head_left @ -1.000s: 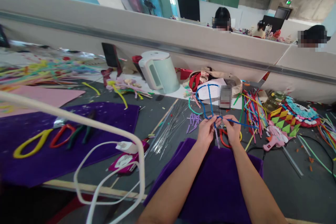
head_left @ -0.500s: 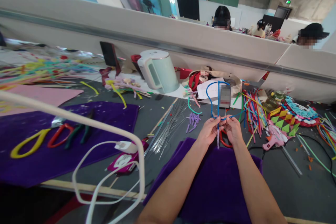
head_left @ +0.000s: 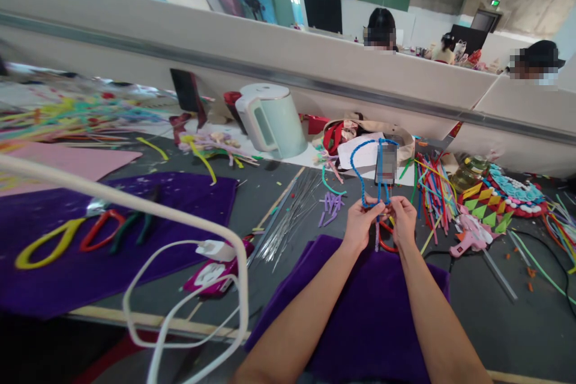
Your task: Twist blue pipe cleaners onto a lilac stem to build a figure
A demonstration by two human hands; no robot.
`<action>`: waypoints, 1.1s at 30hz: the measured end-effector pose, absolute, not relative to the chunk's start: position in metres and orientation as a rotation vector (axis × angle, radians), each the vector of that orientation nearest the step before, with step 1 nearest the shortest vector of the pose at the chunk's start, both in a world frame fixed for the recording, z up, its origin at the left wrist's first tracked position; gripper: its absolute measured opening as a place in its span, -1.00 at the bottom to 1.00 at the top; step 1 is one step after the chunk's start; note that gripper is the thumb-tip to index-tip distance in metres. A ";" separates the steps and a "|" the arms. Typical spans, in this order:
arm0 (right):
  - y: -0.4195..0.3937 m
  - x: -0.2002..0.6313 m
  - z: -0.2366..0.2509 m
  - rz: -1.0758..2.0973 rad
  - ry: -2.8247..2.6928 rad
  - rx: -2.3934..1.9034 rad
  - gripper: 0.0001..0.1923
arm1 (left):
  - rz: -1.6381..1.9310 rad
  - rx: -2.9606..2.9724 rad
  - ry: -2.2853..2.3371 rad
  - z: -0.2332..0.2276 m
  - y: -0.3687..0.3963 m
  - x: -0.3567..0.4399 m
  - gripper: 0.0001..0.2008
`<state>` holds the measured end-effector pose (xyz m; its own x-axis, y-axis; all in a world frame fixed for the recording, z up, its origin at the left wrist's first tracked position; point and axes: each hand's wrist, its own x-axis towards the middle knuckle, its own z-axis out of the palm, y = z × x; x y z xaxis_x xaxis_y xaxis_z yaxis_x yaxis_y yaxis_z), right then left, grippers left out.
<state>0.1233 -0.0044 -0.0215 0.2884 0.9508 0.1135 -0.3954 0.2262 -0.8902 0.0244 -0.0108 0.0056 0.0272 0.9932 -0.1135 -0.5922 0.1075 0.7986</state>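
Note:
My left hand [head_left: 361, 223] and my right hand [head_left: 403, 220] are pinched together on a blue pipe cleaner [head_left: 362, 162] bent into an upright loop. Its ends meet between my fingertips, and a pale stem hangs down below them. Both hands hover over the far edge of a purple felt sheet [head_left: 369, 312]. Red-handled scissors [head_left: 383, 241] lie on the table just under my hands.
A pale green kettle [head_left: 271, 121] stands at the back. Silver wires [head_left: 290, 210] and lilac pieces [head_left: 330, 204] lie left of my hands. Coloured pipe cleaners [head_left: 432, 186] and a pink glue gun [head_left: 470, 237] are on the right. White cable [head_left: 180, 306] crosses the front left. People sit beyond the partition.
The blue loop has swung upright and narrowed, and its long end on the right has been drawn in. My hands have closed in on each other at its base.

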 end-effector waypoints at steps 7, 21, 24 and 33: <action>-0.005 0.125 -0.022 0.939 -0.920 -0.951 -0.79 | 1.419 0.663 0.847 0.003 -0.009 0.026 -0.65; -0.003 0.122 -0.019 1.039 -0.821 -0.923 -0.73 | 1.520 0.947 0.964 -0.003 -0.009 0.026 -0.78; -0.004 0.123 -0.018 1.068 -0.797 -0.894 -0.71 | 1.509 1.022 0.961 -0.005 -0.009 0.025 -0.80; -0.009 0.123 -0.010 1.056 -0.828 -0.824 -0.67 | 1.388 0.601 0.816 0.005 -0.012 0.028 -0.67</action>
